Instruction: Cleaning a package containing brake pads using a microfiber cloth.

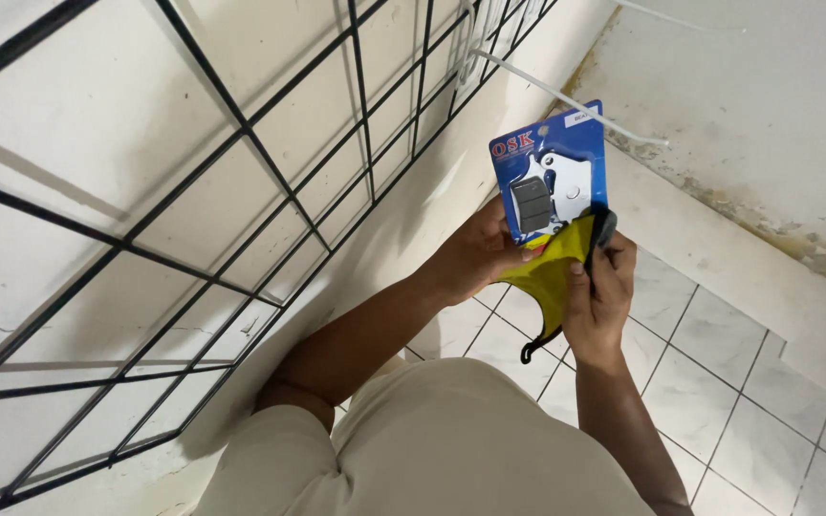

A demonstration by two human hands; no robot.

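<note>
Blue card backing marks the blister pack (549, 170), which holds dark grey rectangular pads and a white printed panel under clear plastic. The left hand (480, 250) grips the pack at its lower left edge, fingers curled behind the card and the thumb pressed on the front. Just below the pack, touching its bottom edge, a yellow cloth with black trim (547, 282) hangs down. The right hand (599, 291) is clenched on that cloth, pinching it against the pack's lower right corner, with the black trim rising past the fingertips.

Left of the pack, a black wire grid panel (241, 134) leans against a white wall. Above the pack, a white wire hook (566, 100) juts from the grid, its end reaching past the pack's top edge. Below the pack lies a floor of pale tiles (719, 382). The person's beige shirt (432, 449) fills the lower part of the view.
</note>
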